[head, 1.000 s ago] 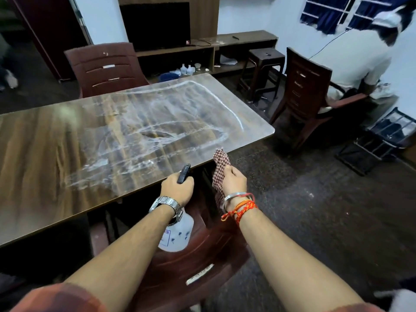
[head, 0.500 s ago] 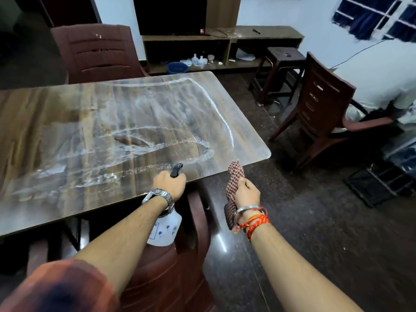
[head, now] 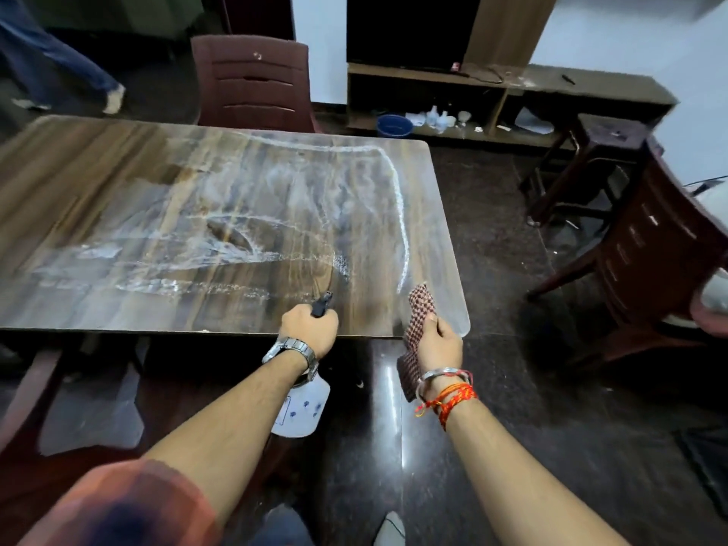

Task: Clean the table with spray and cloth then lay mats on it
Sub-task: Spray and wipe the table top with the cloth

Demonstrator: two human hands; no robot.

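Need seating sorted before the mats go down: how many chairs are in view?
3: one chair behind the table's far edge, one right of it, one tucked under its near edge; others may be hidden.

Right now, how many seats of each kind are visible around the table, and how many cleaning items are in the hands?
Brown plastic chairs: 2, one behind the table, one to the right
Stools: 1
Spray bottles: 1
Cloths: 1
Total: 5
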